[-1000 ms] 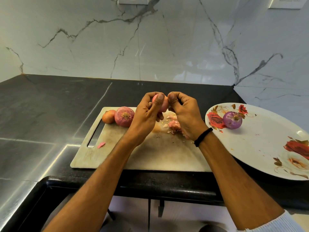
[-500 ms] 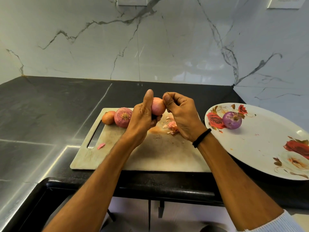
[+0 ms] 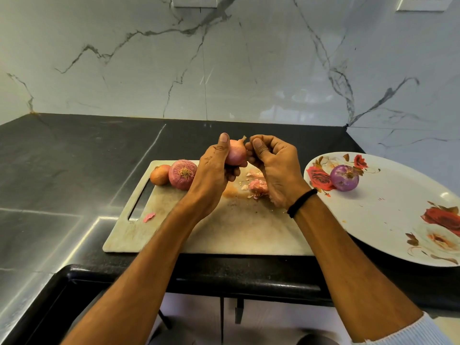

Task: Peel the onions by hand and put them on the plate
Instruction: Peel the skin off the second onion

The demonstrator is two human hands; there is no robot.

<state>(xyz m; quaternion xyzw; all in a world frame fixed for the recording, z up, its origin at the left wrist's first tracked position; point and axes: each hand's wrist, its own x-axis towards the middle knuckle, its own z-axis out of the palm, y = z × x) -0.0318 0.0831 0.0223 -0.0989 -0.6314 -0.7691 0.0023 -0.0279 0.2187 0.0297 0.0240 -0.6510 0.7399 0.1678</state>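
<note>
My left hand (image 3: 214, 165) grips a small pink onion (image 3: 236, 153) above the cutting board (image 3: 224, 230), thumb up along its left side. My right hand (image 3: 273, 163) pinches the onion's skin near its stem tip. Two unpeeled onions lie at the board's far left: a small orange one (image 3: 159, 174) and a larger red one (image 3: 183, 174). Loose pink peels (image 3: 256, 185) sit on the board under my hands. A peeled purple onion (image 3: 344, 177) rests on the flowered white plate (image 3: 388, 212) at the right.
A scrap of pink peel (image 3: 149, 216) lies beside the board's handle slot. The black countertop (image 3: 74, 170) extends left and behind to a marble wall. The counter's front edge (image 3: 224, 280) runs just below the board.
The onion has been turned in my left hand so its stem tip points up. My left thumb has straightened along it, and my right fingers have shifted to the stem end.
</note>
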